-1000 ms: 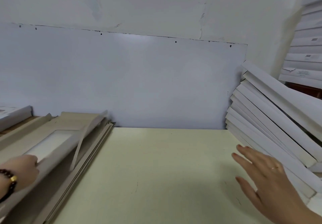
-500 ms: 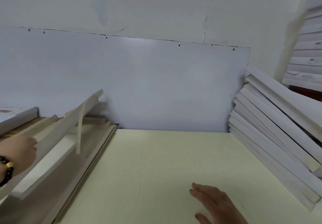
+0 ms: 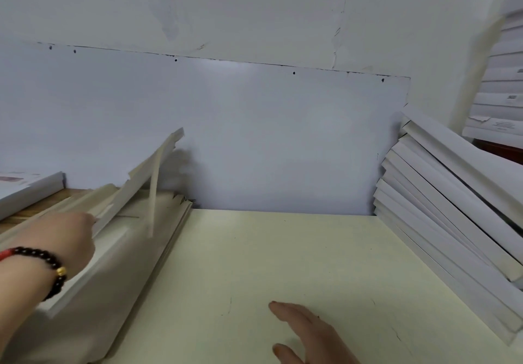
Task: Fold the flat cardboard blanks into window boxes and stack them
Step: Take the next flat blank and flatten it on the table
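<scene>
Your left hand (image 3: 65, 239) grips a tilted blank (image 3: 135, 182) at nine o'clock; your right hand (image 3: 308, 332) hovers flat, fingers straight, over the counter (image 3: 283, 250).

One flat cardboard blank (image 3: 135, 185) is tilting up off the pile of blanks (image 3: 119, 278) at the bench's left edge; folded white boxes (image 3: 452, 222) are leaning stacked along the right edge.

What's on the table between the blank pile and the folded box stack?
Only the right hand, open over bare table, in the head view.
</scene>
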A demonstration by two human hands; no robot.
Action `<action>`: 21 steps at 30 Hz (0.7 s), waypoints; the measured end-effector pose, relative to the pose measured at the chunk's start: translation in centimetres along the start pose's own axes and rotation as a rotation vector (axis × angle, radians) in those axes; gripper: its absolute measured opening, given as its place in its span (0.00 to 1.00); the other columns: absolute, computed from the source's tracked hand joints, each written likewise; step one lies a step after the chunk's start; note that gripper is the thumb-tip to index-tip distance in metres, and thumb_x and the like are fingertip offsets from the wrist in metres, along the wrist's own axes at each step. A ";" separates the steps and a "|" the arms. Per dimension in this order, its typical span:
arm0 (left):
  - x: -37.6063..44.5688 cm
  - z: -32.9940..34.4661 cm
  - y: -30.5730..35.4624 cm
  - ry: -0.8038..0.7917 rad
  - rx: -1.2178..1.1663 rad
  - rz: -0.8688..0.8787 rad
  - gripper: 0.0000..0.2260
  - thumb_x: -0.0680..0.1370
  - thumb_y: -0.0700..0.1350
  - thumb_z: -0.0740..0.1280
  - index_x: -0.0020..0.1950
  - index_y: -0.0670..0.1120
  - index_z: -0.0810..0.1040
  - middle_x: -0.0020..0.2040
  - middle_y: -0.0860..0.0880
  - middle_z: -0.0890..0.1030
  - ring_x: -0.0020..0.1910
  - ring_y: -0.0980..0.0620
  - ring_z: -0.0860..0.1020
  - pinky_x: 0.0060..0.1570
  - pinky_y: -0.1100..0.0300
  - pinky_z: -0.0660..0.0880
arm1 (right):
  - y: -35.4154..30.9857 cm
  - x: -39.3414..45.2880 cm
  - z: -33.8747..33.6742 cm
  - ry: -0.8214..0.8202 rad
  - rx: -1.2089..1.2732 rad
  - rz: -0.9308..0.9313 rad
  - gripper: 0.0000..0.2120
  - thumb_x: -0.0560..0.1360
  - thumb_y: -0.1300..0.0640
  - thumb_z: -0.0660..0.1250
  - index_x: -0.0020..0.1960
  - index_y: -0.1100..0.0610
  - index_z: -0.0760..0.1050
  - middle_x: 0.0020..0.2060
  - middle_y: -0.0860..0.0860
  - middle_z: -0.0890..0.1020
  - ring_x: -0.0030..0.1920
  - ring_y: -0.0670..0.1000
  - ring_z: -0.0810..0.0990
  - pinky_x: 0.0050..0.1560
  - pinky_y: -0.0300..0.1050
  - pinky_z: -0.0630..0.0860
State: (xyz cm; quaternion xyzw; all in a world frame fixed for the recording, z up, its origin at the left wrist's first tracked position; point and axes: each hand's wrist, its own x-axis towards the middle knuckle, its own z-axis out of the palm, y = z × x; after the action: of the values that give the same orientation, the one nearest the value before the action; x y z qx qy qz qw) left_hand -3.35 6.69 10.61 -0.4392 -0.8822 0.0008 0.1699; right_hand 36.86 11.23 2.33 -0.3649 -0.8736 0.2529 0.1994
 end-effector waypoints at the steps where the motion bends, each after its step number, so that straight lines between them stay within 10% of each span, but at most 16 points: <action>1: -0.2 -0.2 0.5 0.019 -0.014 0.004 0.13 0.76 0.41 0.60 0.58 0.48 0.77 0.38 0.53 0.73 0.40 0.52 0.77 0.40 0.62 0.75 | -0.7 0.3 0.2 -0.001 0.062 0.057 0.25 0.68 0.37 0.62 0.63 0.22 0.59 0.58 0.17 0.62 0.58 0.22 0.64 0.59 0.21 0.62; 6: -4.0 -3.6 4.7 0.099 0.008 0.072 0.14 0.77 0.43 0.56 0.59 0.57 0.73 0.34 0.56 0.69 0.30 0.58 0.69 0.27 0.64 0.64 | -2.9 3.0 1.7 -0.027 0.656 0.172 0.41 0.61 0.41 0.73 0.71 0.48 0.66 0.56 0.40 0.79 0.55 0.38 0.79 0.57 0.36 0.75; 12: -10.8 -4.7 12.0 -0.030 -0.069 0.286 0.19 0.80 0.42 0.51 0.69 0.54 0.67 0.61 0.51 0.78 0.60 0.50 0.77 0.55 0.59 0.72 | -6.6 7.2 0.7 -0.049 1.178 0.410 0.53 0.60 0.41 0.80 0.76 0.56 0.57 0.59 0.51 0.77 0.58 0.51 0.78 0.53 0.44 0.76; 19: -15.0 -2.2 18.4 -0.294 -0.198 0.401 0.15 0.81 0.41 0.51 0.65 0.46 0.69 0.63 0.44 0.77 0.62 0.45 0.77 0.57 0.54 0.72 | -3.5 7.5 1.2 0.197 1.349 0.508 0.15 0.76 0.58 0.67 0.61 0.62 0.75 0.49 0.60 0.84 0.48 0.59 0.84 0.40 0.48 0.81; 21: -16.1 -0.8 20.0 -0.095 -0.306 0.434 0.10 0.77 0.43 0.60 0.50 0.47 0.81 0.44 0.40 0.83 0.42 0.51 0.84 0.38 0.61 0.78 | -1.7 6.8 1.4 0.269 1.309 0.590 0.12 0.76 0.63 0.67 0.58 0.66 0.75 0.49 0.64 0.83 0.48 0.64 0.83 0.43 0.54 0.82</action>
State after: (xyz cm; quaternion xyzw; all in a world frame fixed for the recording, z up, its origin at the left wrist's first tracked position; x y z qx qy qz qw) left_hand 21.36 6.41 3.52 -0.6381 -0.7642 -0.0755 0.0557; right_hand 30.76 14.85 3.33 -0.4190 -0.3766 0.7195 0.4060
